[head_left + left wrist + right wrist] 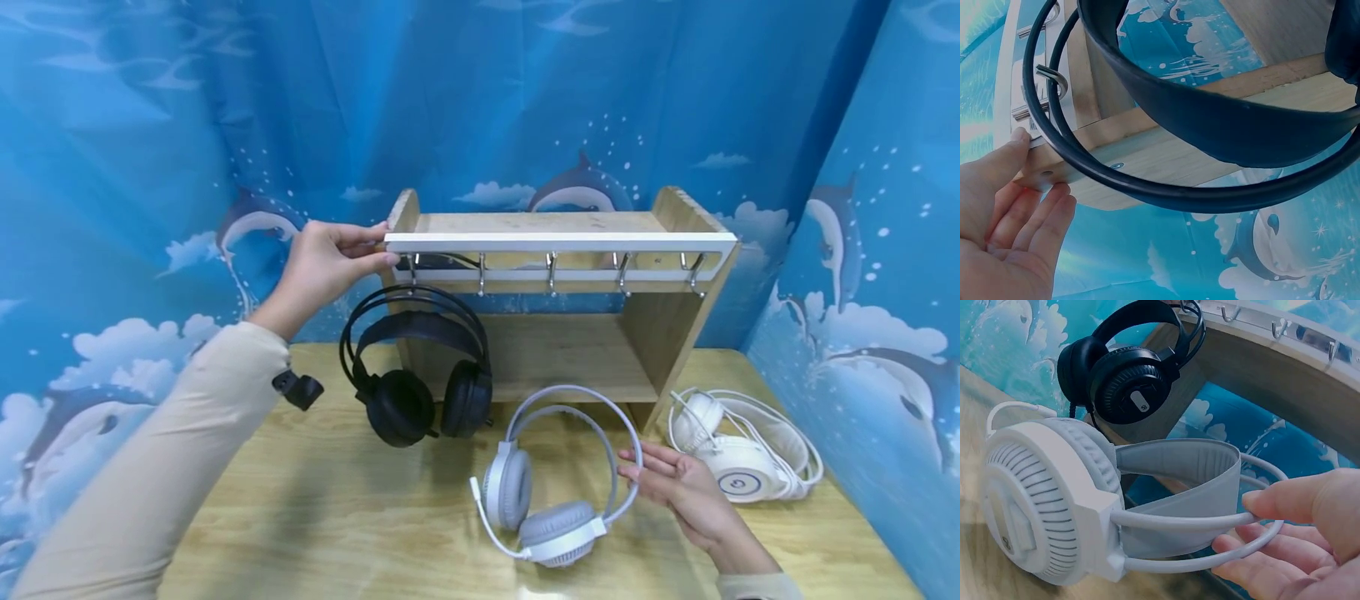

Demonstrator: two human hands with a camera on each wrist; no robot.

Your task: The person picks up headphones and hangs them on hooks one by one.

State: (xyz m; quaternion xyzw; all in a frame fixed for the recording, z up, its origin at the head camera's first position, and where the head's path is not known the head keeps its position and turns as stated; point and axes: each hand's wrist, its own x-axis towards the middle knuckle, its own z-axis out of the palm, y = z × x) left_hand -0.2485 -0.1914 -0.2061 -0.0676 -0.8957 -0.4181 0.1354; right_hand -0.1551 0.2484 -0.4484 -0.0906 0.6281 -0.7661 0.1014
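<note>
My left hand (326, 258) pinches the upper left corner of a wooden rack (641, 354), thumb at the front rail and fingers behind the side. Black headphones (401, 408) hang by their headband at the leftmost hook, just below that hand; the band crosses the left wrist view. In my right hand (697, 496) is a white headset (1035, 500) with a boom microphone, held by its thin headband tubes between thumb and fingers. Its ear cups are low and to the left of the hand, in front of the rack.
Several metal hooks (552, 275) line the rack's white front rail (517, 242). Another white headset (738, 467), with its cable bundled about it, lies on the wooden table (337, 517) right of the rack. A blue dolphin-print curtain (450, 100) stands behind and at the right.
</note>
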